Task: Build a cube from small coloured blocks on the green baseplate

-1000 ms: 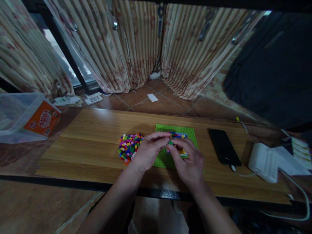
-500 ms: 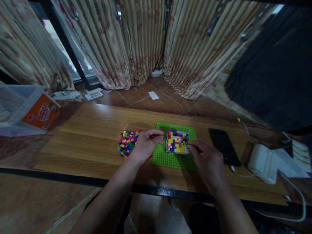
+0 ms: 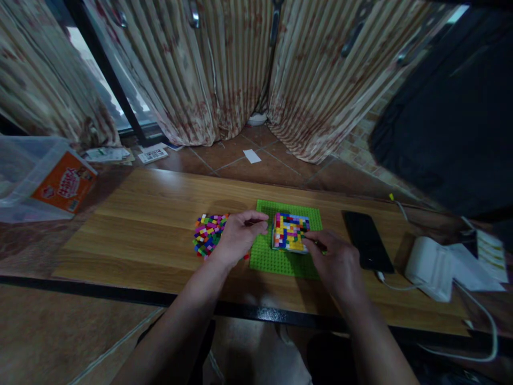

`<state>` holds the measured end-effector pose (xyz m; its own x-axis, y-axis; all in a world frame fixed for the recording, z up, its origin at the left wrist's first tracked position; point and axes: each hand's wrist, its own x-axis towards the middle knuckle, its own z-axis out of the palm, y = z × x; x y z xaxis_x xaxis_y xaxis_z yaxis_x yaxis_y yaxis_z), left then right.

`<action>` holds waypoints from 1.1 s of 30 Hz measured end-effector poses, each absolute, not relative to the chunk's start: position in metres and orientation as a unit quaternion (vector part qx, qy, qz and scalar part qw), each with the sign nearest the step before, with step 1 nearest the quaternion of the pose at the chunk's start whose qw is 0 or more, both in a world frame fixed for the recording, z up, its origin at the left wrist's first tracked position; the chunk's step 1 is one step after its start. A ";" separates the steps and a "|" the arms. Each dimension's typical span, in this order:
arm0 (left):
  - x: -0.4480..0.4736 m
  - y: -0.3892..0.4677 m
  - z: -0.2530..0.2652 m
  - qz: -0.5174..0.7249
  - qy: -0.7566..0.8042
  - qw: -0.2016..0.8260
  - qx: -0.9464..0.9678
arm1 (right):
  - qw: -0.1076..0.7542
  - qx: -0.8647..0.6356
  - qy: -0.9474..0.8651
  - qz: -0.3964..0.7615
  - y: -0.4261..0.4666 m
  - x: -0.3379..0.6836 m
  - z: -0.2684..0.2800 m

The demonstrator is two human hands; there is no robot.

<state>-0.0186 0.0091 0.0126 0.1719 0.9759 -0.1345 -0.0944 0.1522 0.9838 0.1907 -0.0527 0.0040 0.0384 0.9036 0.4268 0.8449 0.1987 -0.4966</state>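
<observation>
A low block of multicoloured building bricks stands on a green studded baseplate. My right hand reaches over its right side, thumb and forefinger pinched together. A tiny dark green bit, apparently a small brick, shows at those fingertips, mostly hidden by them. To the left of the block, my left hand hovers over the baseplate's edge, fingers curved and thumb apart, with nothing visible in it. Beside and partly behind that hand lies a pile of loose small bricks.
On the wooden table, a black phone with a white cable lies right of the baseplate. A white power adapter sits farther right. A clear plastic box with an orange label stands at the left. Curtains hang behind.
My right hand has moved slightly left, its fingertips now farther over the top of the brick block. My left hand stays nearly in place. The view has shifted a little.
</observation>
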 end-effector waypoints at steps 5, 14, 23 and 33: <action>-0.018 0.009 0.013 0.446 0.467 0.597 0.476 | 0.374 -0.648 -0.660 0.069 -0.051 0.189 0.003; -0.018 0.009 0.017 0.444 0.460 0.612 0.465 | 0.403 -0.685 -0.593 0.132 -0.053 0.189 0.001; -0.017 0.010 0.014 0.448 0.451 0.618 0.463 | 0.452 -0.708 -0.513 0.175 -0.048 0.180 0.000; -0.015 0.008 0.013 0.442 0.450 0.616 0.471 | 0.491 -0.714 -0.438 0.240 -0.043 0.175 0.000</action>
<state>-0.0154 0.0082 0.0133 0.2028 0.9693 -0.1389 -0.1214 0.1656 0.9787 0.1753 -0.0431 0.0004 0.5001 0.8615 0.0872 0.3897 -0.1340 -0.9111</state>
